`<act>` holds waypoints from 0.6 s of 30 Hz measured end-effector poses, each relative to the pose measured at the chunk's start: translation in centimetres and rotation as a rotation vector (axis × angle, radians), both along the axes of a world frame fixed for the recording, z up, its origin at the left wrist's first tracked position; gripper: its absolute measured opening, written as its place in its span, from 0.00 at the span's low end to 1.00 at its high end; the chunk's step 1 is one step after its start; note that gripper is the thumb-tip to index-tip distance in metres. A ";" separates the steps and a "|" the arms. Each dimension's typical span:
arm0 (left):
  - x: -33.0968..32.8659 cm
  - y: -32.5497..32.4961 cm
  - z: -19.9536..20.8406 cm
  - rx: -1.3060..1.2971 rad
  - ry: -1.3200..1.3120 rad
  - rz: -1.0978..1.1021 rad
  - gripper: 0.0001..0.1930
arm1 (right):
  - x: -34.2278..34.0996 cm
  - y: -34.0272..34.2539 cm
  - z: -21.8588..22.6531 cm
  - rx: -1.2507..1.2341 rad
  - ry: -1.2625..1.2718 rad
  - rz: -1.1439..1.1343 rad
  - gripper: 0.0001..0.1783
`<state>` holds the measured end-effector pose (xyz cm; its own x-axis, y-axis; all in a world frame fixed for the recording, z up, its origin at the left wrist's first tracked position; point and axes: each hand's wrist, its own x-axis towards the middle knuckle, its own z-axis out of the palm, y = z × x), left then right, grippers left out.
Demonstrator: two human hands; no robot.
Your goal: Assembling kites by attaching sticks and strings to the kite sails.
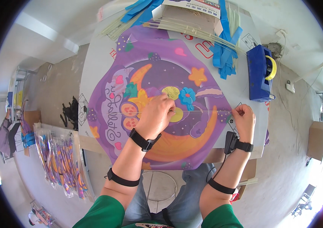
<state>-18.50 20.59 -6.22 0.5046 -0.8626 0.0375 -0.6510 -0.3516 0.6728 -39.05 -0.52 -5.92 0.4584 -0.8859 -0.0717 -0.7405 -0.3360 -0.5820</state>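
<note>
A purple printed kite sail (pixel 180 152) with moons, stars and flowers lies spread on the table in front of me. A thin pale rod (pixel 203 111) runs across its middle from left to right. My left hand (pixel 157 114) is closed near the sail's centre, its fingers pinched on the rod; the fingertips are partly hidden. At the sail's right corner, my right hand (pixel 244 117) pinches the rod's end against the corner. Whether it also grips the fabric I cannot tell.
Beyond the sail are an open carton (pixel 188 17), bundles of thin rods (pixel 203 32) and blue strips (pixel 224 57). A blue tape dispenser (pixel 258 72) with yellow tape stands at right. Bagged colourful bundles (pixel 61 159) lie at left. A person (pixel 4 131) is far left.
</note>
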 end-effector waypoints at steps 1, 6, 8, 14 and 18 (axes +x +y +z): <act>0.0 0.0 0.0 0.000 -0.002 0.001 0.08 | 0.0 0.0 0.1 -0.001 0.000 0.000 0.07; 0.0 0.0 0.0 -0.012 -0.013 -0.008 0.07 | 0.0 -0.1 0.0 -0.003 0.001 -0.002 0.07; 0.0 0.0 0.1 -0.007 -0.010 -0.006 0.07 | 0.0 -0.1 0.0 -0.017 0.002 0.006 0.07; 0.2 -0.1 -0.5 -0.031 -0.024 -0.032 0.05 | -0.1 -0.2 -0.1 -0.052 -0.002 0.031 0.08; 0.2 0.2 0.4 -0.030 0.036 -0.003 0.06 | -0.3 -0.3 -0.1 -0.024 -0.088 -0.004 0.08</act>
<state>-18.34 20.81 -5.86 0.5036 -0.8627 0.0455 -0.6273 -0.3289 0.7059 -39.37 -0.81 -6.05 0.4585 -0.8887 -0.0102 -0.6879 -0.3476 -0.6371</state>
